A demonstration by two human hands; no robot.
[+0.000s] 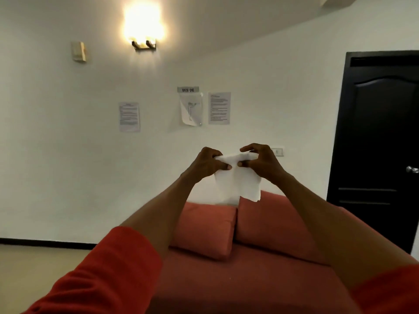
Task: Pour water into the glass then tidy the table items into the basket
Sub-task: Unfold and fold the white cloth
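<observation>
head view, and up close both red sleeves (108,275) reach forward, bare forearms stretched out over a red sofa (226,286) with two cushions (204,227). left hand (207,165) and right hand (260,163) are raised side by side, fingers (223,166) of each curled and pinching the top edge of a white paper napkin (238,177), which hangs loose in the air between them above the cushions. beyond, white wall with taped sheets (129,116), a lit lamp (144,30), a dark door (381,141) at right.

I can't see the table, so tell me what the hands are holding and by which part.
A white paper napkin, pinched along its top edge by left hand and right hand; the rest hangs free.
</observation>
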